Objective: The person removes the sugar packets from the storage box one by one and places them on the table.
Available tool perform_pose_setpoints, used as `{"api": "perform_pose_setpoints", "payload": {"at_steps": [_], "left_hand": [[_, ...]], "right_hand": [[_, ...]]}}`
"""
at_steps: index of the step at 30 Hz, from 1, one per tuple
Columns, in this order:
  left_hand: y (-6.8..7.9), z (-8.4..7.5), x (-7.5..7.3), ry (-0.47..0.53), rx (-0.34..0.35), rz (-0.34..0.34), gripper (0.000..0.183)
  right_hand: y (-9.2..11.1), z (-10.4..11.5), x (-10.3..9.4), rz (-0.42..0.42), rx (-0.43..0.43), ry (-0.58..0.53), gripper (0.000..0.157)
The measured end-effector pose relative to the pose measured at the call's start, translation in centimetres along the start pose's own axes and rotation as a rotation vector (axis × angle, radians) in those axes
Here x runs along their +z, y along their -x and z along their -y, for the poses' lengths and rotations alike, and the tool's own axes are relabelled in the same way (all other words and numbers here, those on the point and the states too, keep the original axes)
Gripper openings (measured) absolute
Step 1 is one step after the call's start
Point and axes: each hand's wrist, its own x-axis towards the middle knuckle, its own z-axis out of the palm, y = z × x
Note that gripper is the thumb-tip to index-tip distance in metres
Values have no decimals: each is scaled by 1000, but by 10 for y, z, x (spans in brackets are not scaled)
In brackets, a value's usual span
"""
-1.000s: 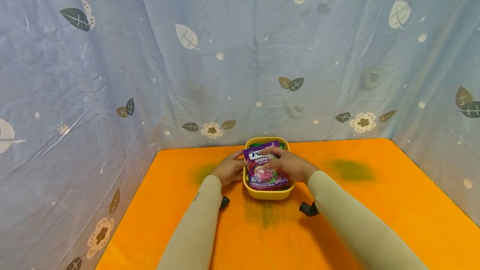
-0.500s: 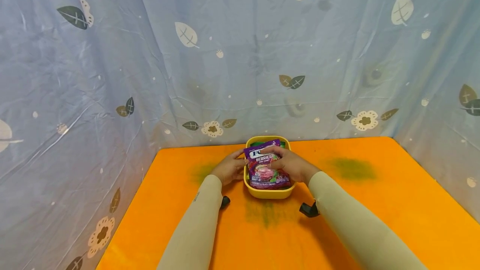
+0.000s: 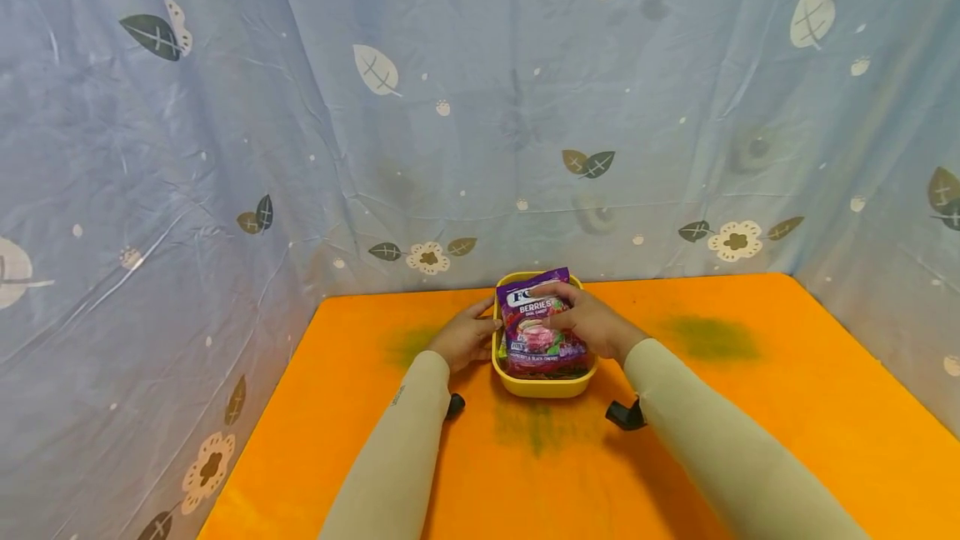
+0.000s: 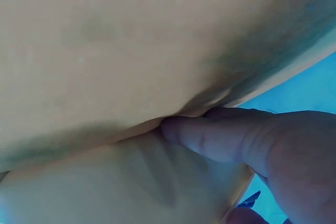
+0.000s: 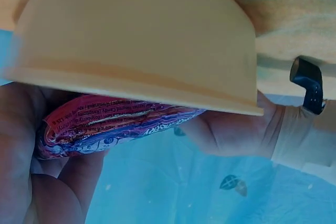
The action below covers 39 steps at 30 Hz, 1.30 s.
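A purple candy bag (image 3: pixel 534 338) printed "Berries" lies slanted in the mouth of a yellow plastic basket (image 3: pixel 546 388). My right hand (image 3: pixel 598 325) holds the bag from its right side, fingers spread over the front. In the right wrist view, the candy bag (image 5: pixel 121 124) bulges past the basket rim (image 5: pixel 142 94), between thumb and fingers. My left hand (image 3: pixel 467 335) grips the basket's left side near the rim. The left wrist view shows a digit (image 4: pixel 210 135) pressed low against the basket wall (image 4: pixel 131 182). The basket's contents beneath the bag are mostly hidden.
An orange cloth (image 3: pixel 525 473) with green stains covers the table. A blue curtain (image 3: pixel 465 148) with leaves and flowers hangs close behind the basket and along both sides. Black wrist mounts (image 3: pixel 626 415) stick out below the sleeves.
The candy bag's far edge has risen a little and shifted right with my right hand, covering the green packet seen behind it earlier. My left hand stays at the basket. The view has shifted slightly.
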Motion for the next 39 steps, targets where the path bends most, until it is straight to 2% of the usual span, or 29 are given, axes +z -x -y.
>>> {"api": "perform_pose_setpoints", "payload": {"at_steps": [7, 17, 26, 39], "left_hand": [[-4, 2, 0, 26, 2, 6, 65], [-8, 4, 0, 26, 13, 0, 64], [-10, 2, 1, 48, 1, 11, 63], [-11, 0, 1, 32, 4, 3, 63]], "right_hand": [[2, 8, -13, -13, -8, 15, 53], [2, 13, -36, -21, -47, -118, 55], [2, 10, -60, -102, -96, -137, 60], [10, 5, -100, -201, -55, -87, 63]]}}
